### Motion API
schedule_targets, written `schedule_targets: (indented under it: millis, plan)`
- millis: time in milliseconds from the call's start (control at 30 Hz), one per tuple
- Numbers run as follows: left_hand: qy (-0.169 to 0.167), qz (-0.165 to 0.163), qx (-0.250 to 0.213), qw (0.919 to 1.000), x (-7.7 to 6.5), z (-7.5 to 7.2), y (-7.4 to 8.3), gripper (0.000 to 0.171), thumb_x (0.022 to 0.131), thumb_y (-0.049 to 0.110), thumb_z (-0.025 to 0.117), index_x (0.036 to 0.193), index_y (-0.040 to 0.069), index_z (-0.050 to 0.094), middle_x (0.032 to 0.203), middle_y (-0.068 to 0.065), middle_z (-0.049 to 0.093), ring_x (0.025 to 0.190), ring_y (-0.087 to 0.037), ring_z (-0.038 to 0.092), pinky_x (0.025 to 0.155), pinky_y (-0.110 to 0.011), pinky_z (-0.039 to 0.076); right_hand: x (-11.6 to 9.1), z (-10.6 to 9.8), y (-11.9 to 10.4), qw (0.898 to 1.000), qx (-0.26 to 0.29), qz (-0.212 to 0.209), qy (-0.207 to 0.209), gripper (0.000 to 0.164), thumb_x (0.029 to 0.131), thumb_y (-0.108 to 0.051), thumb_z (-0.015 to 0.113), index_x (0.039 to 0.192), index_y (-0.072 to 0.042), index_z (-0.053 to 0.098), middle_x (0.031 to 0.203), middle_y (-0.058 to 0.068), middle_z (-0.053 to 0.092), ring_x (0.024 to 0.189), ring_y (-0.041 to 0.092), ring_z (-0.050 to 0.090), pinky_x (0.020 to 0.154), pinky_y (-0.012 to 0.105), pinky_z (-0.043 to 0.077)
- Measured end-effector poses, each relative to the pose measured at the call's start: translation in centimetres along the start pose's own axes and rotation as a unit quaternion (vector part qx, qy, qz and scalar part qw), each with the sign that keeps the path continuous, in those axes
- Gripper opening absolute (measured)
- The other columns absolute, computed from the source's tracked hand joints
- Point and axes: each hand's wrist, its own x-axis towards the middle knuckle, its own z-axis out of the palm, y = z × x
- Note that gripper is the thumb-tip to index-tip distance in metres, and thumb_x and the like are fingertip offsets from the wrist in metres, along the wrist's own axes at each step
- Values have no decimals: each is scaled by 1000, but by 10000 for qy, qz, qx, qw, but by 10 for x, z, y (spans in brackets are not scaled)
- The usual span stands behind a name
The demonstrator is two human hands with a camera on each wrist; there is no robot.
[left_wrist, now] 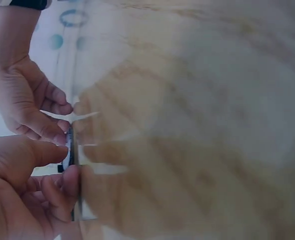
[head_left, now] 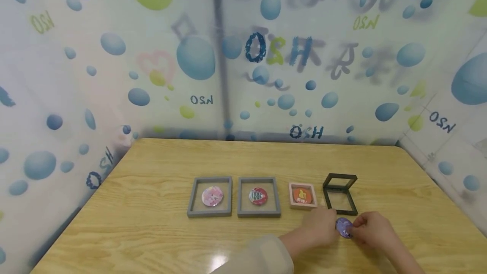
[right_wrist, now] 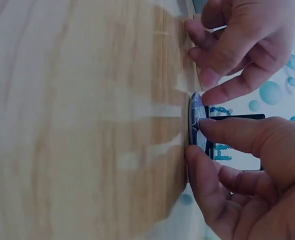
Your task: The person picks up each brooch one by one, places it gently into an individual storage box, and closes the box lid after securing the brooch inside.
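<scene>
A round purple pin badge lies near the table's front right, seen nearly edge-on in the right wrist view. My right hand pinches its right side, thumb on its face and forefinger at the rim. At the opposite edge, my left hand holds the badge between thumb and forefinger; its fingertips are hidden in the head view. Just behind the badge stands a small black display frame, its lid raised.
Left of the black frame are a small pink frame with an orange badge, and two grey frames, one with a red-and-green badge, another with a pink badge. Patterned curtains surround the wooden table.
</scene>
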Motion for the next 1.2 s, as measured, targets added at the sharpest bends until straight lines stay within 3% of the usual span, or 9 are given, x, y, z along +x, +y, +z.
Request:
schedule_targets:
  millis: [367,867,1200]
  plan:
    - [212,-95,0,9997,1,10,6,22,71,29,65,90,21,58,65,7,58,52,-6,45,38,-23,37,-1,3,-2,9999,145,45,-20,21,70,-11,66,78,6,58,58,4,60,51,14,54,48,29,51]
    - [333,-291,-69,9990,-5,5,8,29,69,32,68,91,21,52,66,7,58,51,-5,46,38,-22,37,-2,6,-2,9992,364,71,114,20,68,-8,68,76,6,56,55,4,61,49,15,56,46,29,51]
    - [517,-53,-438,9977,-3,7,7,28,69,20,65,92,16,49,63,3,58,49,-6,46,40,-19,38,-2,9,-1,9967,766,200,196,20,69,-8,68,74,5,54,54,3,59,50,14,57,46,24,52]
